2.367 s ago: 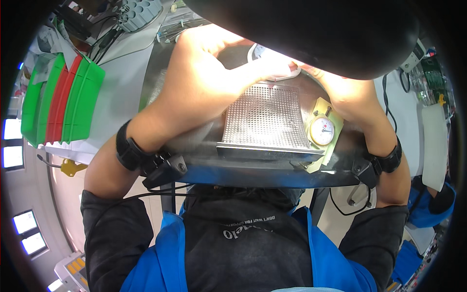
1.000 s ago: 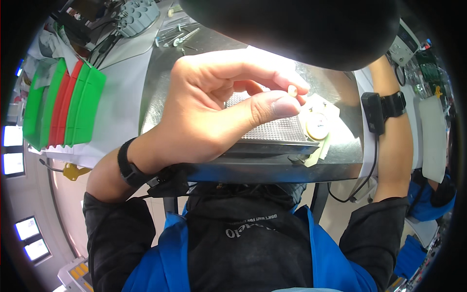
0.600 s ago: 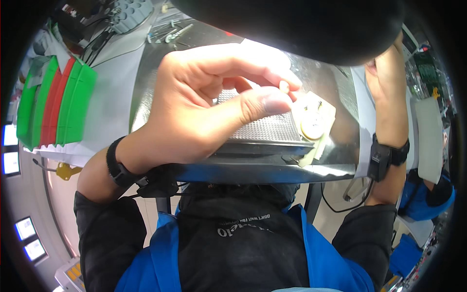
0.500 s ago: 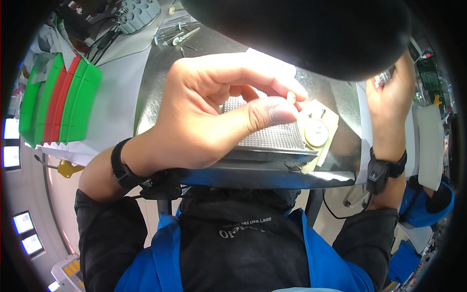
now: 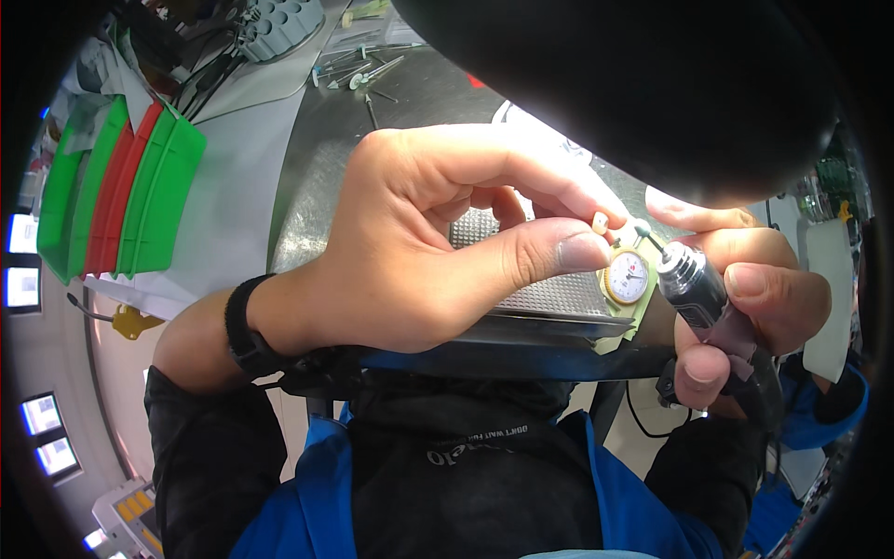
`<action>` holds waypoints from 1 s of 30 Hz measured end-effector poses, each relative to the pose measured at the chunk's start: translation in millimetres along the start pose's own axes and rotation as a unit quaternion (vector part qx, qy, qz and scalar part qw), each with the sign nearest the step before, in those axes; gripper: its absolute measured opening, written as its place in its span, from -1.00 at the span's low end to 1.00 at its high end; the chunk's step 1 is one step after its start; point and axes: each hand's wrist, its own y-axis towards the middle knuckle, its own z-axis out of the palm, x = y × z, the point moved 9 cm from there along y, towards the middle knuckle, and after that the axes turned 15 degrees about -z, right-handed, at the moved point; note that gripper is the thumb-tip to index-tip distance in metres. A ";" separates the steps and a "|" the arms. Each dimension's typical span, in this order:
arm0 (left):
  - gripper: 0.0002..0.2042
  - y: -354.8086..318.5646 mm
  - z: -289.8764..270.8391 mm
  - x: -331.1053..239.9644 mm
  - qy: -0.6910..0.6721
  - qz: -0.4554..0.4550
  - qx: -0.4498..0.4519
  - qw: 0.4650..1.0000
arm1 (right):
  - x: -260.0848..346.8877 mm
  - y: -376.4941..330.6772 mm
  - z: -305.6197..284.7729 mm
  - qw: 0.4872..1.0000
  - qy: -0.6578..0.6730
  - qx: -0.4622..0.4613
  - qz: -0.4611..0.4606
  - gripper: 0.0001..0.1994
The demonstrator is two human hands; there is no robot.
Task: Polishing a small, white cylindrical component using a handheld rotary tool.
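Observation:
My left hand point(image 5: 410, 247) pinches a small tooth-coloured dental crown point(image 5: 601, 224) between thumb and forefinger, above the bench. From the right, my right hand point(image 5: 778, 279) grips a black and silver rotary handpiece point(image 5: 691, 291). Its tip carries a small dark grinding head point(image 5: 643, 227), which points left at the crown and sits close beside it; whether the two touch I cannot tell. Just below the tip lies a round dial gauge point(image 5: 627, 278) with a yellow rim, resting on a pale green pad. A textured metal plate point(image 5: 559, 291) is partly hidden behind my left hand.
A large dark rounded object point(image 5: 643, 84) blocks the upper right, with bright light under it. Several mounted burs point(image 5: 363, 76) lie at the back left, near a grey holder with round slots point(image 5: 279, 33). Green point(image 5: 163, 191) and red trays point(image 5: 116, 200) stand far left.
My right hand has come in from the far right, bringing the handpiece up to the crown. My left hand, still pinching the crown, appears slightly further right and lower.

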 end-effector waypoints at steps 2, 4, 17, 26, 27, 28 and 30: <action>-0.84 -1.4 -2.0 -1.9 0.017 0.006 -0.007 1.000 | -0.8 -0.4 3.1 1.000 -0.003 0.011 0.000 -0.45; -0.83 -0.2 1.1 -5.0 0.028 0.015 -0.001 1.000 | 3.9 2.0 4.0 0.999 -0.029 0.035 0.009 -0.47; -0.83 -0.7 -1.0 -2.6 0.044 0.026 -0.004 0.999 | 0.7 3.1 14.5 0.986 -0.082 0.132 0.064 -0.56; -0.83 -0.4 0.1 -0.5 0.035 0.011 -0.002 0.999 | 0.0 1.5 15.8 0.981 -0.114 0.146 0.060 -0.57; -0.83 -0.3 0.0 -0.9 0.040 0.014 -0.001 0.999 | 0.0 1.0 16.0 0.981 -0.121 0.143 0.054 -0.58; -0.83 -0.4 0.2 -0.8 0.040 0.014 -0.002 0.999 | 0.4 1.2 16.1 0.981 -0.129 0.140 0.047 -0.58; -0.84 -0.2 -1.1 2.7 0.021 -0.003 -0.009 1.000 | 0.5 1.4 16.5 0.980 -0.135 0.139 0.053 -0.59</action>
